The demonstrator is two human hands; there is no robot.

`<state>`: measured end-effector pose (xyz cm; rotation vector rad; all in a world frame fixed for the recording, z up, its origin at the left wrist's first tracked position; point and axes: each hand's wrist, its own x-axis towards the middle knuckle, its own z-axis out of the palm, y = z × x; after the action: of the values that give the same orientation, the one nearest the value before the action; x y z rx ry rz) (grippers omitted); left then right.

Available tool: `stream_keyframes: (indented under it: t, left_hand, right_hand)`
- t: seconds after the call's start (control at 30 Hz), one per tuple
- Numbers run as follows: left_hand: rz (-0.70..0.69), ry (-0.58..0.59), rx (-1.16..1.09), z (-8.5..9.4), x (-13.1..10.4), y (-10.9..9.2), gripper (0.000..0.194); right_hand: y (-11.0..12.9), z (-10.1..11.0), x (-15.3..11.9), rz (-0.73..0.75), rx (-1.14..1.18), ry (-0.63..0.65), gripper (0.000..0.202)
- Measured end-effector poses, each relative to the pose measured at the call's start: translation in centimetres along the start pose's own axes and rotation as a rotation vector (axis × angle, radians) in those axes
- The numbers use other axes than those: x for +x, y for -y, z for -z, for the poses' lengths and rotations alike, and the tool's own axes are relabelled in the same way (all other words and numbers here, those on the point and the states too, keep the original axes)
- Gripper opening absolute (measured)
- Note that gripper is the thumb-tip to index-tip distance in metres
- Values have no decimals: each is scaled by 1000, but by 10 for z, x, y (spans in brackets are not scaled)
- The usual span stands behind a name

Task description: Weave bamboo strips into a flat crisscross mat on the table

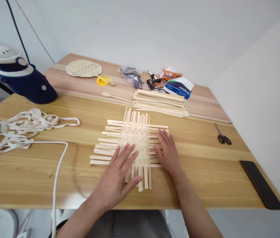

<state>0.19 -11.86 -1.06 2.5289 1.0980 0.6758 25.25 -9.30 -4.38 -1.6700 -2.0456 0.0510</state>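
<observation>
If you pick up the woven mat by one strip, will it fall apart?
The woven mat would probably feel light and a bit bendy, because its strips look thin and flat. It might come loose, since the strip ends stick out unevenly and nothing seems to tie them.

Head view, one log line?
left hand: open, on weave | right hand: open, on weave | strip stack: beyond weave | scissors: far right
</observation>
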Motion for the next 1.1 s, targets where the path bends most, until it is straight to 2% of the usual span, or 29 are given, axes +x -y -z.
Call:
stream_keyframes:
  t: [0.07, 0.17, 0.27, 0.33, 0.43, 0.53, 0.67, 0.83, 1.1]
  left_hand:
    - [-2, -50, 6, 5, -5, 4, 54]
    - [33, -109, 54, 2, -15, 15, 48]
    - [62, -124, 92, -7, -25, 24, 47]
    - [64, -122, 103, -12, -30, 28, 47]
    - [61, -119, 121, -17, -32, 30, 48]
    - [67, -114, 138, -18, -32, 28, 51]
    - [57, -95, 145, -14, -32, 26, 53]
    - [44, -67, 139, -11, -33, 26, 61]
    - [61, -67, 145, -14, -33, 25, 59]
  right_hand:
    - [-1, 4, 0, -13, 32, -131, 47]
    - [-5, 7, 0, -75, 71, -311, 37]
    - [-10, 7, 0, -235, 114, -444, 37]
    - [-14, 6, 0, -361, 136, -486, 40]
    - [-18, 3, -2, -486, 180, -449, 43]
    - [-18, 2, -3, -529, 230, -395, 44]
    - [-17, 3, -2, -567, 303, -398, 44]
    - [-15, 5, -1, -571, 338, -395, 46]
    - [-15, 5, -2, -563, 326, -388, 44]
